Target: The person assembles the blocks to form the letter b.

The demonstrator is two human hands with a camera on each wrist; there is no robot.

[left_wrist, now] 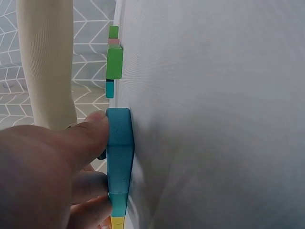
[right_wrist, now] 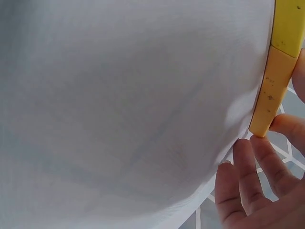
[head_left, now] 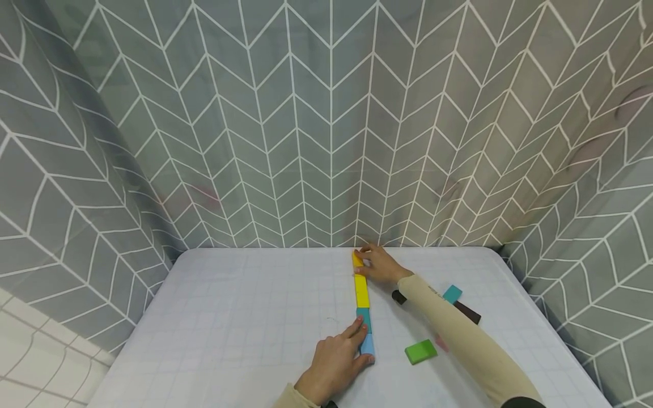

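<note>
The row of blocks lies end to end on the table (head_left: 245, 317), stretching between your two hands. Your left hand (head_left: 334, 362) is at its near end, thumb against the light blue block (head_left: 367, 344), fingertips on the teal block (head_left: 363, 313). Your right hand (head_left: 382, 266) is at the far end, fingers spread and touching the orange block (right_wrist: 271, 88). The yellow block (head_left: 361, 291) sits between, clear of your left fingers. A green block (head_left: 420, 352) lies apart, right of the row.
</note>
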